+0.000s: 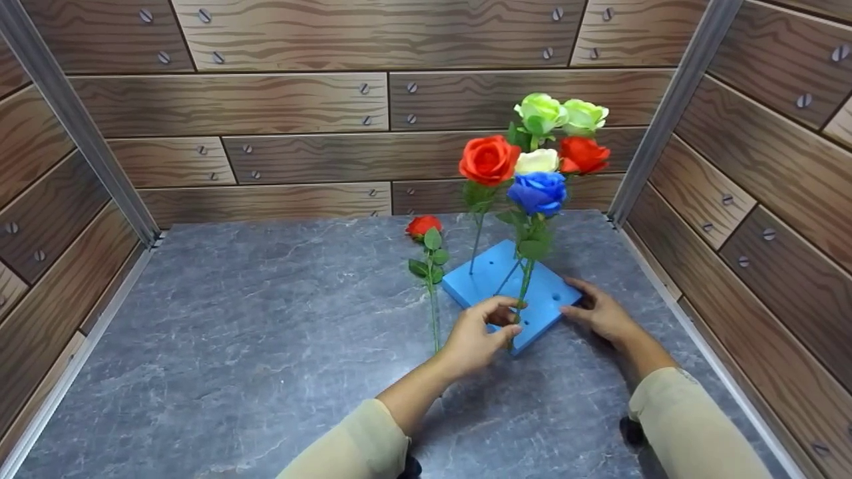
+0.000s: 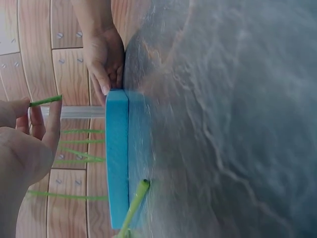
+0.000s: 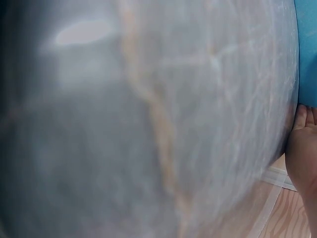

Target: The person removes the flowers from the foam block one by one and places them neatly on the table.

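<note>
My left hand [image 1: 476, 339] pinches the green stem of a blue artificial rose [image 1: 538, 193] between thumb and fingers. The rose stands nearly upright, its stem's lower end [image 2: 47, 100] raised above the table in the left wrist view. Below it lies a blue block [image 1: 489, 283] with small holes in its top. With thumb and fingers about the block's right corner, my right hand [image 1: 602, 316] holds it. Stems rise from the block, with a red rose [image 1: 489, 161] at the left. Behind the blue bloom are a white rose [image 1: 538, 161], another red rose [image 1: 584, 154] and light green roses [image 1: 542, 112].
A loose red rose [image 1: 424, 227] lies on the grey marbled table [image 1: 253, 319], left of the block, its stem running toward the left forearm. Wood-patterned walls [image 1: 286, 103] with metal corner posts [image 1: 672, 113] enclose the back and sides.
</note>
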Demonstrator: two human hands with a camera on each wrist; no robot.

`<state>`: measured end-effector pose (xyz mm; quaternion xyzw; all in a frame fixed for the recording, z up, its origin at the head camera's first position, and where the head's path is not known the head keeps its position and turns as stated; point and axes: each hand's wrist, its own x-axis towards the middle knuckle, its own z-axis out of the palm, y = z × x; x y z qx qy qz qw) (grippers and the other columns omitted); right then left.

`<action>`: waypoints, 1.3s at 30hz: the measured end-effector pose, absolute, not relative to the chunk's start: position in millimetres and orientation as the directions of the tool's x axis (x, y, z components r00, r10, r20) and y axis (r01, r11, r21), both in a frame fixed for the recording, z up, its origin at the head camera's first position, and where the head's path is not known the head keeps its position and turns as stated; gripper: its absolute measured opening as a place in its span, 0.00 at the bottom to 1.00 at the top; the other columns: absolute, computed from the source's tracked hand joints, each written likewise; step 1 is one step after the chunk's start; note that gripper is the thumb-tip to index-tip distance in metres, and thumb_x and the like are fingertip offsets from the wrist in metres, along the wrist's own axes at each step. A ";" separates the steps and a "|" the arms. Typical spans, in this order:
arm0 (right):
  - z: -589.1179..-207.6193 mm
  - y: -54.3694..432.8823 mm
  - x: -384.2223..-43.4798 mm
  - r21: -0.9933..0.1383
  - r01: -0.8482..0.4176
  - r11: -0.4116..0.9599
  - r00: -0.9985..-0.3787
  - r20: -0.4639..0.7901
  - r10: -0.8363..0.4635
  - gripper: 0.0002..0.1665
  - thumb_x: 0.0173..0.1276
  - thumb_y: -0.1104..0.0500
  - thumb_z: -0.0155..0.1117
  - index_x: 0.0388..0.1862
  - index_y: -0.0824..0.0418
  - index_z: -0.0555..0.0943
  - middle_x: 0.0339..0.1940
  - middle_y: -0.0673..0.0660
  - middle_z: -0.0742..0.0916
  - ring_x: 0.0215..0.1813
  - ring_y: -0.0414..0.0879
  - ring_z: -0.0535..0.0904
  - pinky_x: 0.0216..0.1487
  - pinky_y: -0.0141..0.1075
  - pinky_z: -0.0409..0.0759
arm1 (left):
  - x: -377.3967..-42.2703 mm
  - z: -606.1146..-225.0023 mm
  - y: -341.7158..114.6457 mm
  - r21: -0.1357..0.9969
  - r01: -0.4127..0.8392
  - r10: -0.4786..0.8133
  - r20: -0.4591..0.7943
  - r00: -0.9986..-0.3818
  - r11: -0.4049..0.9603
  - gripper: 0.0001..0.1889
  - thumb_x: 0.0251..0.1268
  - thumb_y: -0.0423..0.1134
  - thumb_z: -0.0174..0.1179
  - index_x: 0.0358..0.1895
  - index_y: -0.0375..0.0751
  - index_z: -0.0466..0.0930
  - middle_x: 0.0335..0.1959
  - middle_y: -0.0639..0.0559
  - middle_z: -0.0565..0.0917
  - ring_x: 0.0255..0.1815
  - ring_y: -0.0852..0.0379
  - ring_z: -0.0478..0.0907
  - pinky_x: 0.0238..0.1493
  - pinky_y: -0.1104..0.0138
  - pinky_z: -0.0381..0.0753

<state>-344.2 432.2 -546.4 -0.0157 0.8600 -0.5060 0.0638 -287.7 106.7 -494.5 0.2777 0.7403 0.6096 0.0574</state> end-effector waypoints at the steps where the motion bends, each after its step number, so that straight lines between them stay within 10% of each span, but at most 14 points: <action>1: -546.4 432.2 -344.0 -0.873 0.036 0.486 -0.992 -0.092 -0.091 0.50 0.79 0.56 0.71 0.89 0.65 0.55 0.90 0.74 0.57 0.89 0.70 0.56 0.68 0.18 0.69 | -288.0 -494.8 105.7 0.934 0.341 0.483 0.251 -0.839 0.107 0.18 0.78 0.34 0.67 0.66 0.46 0.84 0.50 0.45 0.89 0.49 0.62 0.86 0.46 0.68 0.89; 5: -545.9 432.5 -343.4 -0.870 0.028 0.492 -0.992 -0.083 -0.091 0.49 0.79 0.56 0.71 0.89 0.65 0.56 0.89 0.74 0.58 0.88 0.69 0.57 0.63 0.15 0.67 | -288.1 -496.1 102.7 0.927 0.354 0.476 0.258 -0.841 0.121 0.18 0.78 0.34 0.67 0.67 0.45 0.83 0.50 0.45 0.89 0.50 0.60 0.87 0.50 0.67 0.89; 14: -546.2 434.1 -344.1 -0.855 0.045 0.517 -0.988 -0.113 -0.101 0.52 0.80 0.53 0.70 0.90 0.64 0.52 0.89 0.76 0.54 0.89 0.73 0.53 0.87 0.63 0.61 | -286.6 -500.8 98.4 0.918 0.373 0.476 0.268 -0.837 0.139 0.21 0.76 0.30 0.67 0.68 0.45 0.82 0.48 0.47 0.88 0.49 0.63 0.86 0.48 0.67 0.88; 34: -543.9 433.2 -342.3 -0.849 0.042 0.526 -0.990 -0.107 -0.092 0.50 0.80 0.55 0.70 0.89 0.65 0.54 0.89 0.78 0.53 0.89 0.75 0.51 0.88 0.65 0.58 | -280.7 -490.8 81.3 0.922 0.352 0.540 0.215 -0.814 0.163 0.22 0.79 0.33 0.66 0.69 0.52 0.77 0.50 0.50 0.84 0.47 0.66 0.82 0.48 0.69 0.86; 39: -543.9 433.6 -342.6 -0.847 0.049 0.530 -0.989 -0.114 -0.091 0.51 0.80 0.53 0.71 0.90 0.64 0.55 0.90 0.76 0.54 0.89 0.73 0.52 0.85 0.51 0.67 | -282.0 -490.3 75.7 0.922 0.350 0.537 0.214 -0.816 0.165 0.21 0.79 0.33 0.66 0.69 0.52 0.76 0.50 0.51 0.84 0.48 0.66 0.81 0.45 0.72 0.84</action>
